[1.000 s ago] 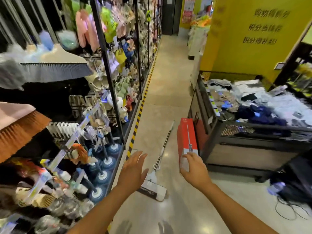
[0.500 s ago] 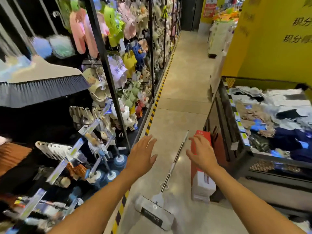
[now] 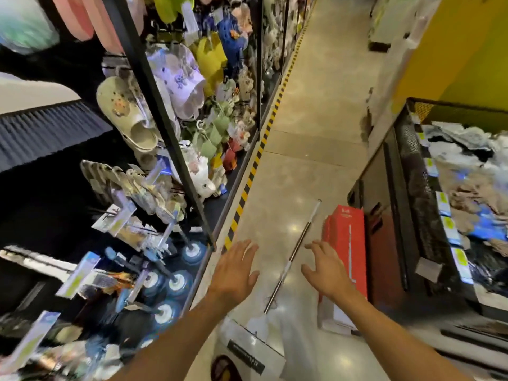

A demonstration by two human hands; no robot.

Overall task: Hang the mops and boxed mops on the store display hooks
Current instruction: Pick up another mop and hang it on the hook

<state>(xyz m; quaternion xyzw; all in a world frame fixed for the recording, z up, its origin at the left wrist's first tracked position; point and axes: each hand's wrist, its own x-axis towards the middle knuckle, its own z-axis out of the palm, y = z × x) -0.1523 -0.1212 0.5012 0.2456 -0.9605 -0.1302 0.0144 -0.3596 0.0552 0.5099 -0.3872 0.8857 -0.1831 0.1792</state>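
Note:
A flat mop lies on the aisle floor, its metal handle pointing away from me and its white head near my feet. A red boxed mop leans against the dark merchandise bin on the right. My left hand hovers open, fingers spread, left of the handle. Just right of the handle and in front of the red box, my right hand is open too, holding nothing. The display hooks with price tags stick out of the rack on the left.
The left rack holds slippers, brooms, plush goods and blue-based brushes. A yellow-black floor stripe runs along its base. A black wire bin of clothing stands on the right beside a yellow wall.
My right hand has come off the red box and both open hands now hover on either side of the mop handle. The view has moved forward and tipped down.

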